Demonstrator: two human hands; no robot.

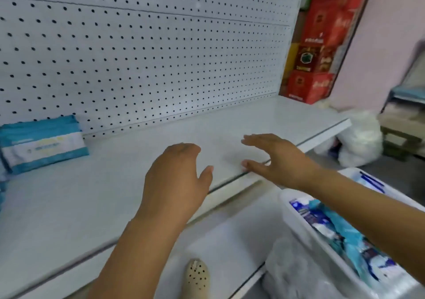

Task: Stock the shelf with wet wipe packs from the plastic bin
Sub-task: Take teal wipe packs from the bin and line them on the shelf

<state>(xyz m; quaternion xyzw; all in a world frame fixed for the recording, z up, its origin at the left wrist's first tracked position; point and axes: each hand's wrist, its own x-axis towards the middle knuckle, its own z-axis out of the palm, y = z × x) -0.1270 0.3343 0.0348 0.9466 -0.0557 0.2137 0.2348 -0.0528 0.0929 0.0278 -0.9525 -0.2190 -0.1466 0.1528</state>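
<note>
Above the shelf [241, 119] both hands hover and hold nothing — left hand [177, 179] with fingers loosely bent, right hand [280, 160] with fingers spread. One wet wipe pack [43, 144] lies far left of the fingers; the plastic bin [286, 206] sits under the right forearm.

I get single head view: wide-angle, above shelf [92, 195], facing forward-down toward pegboard [138, 57], close; plastic bin [287, 206] lower right.

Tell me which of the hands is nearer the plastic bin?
Right. The right hand is just up-left of the plastic bin, at the shelf edge; the left hand is farther left over the shelf.
</note>
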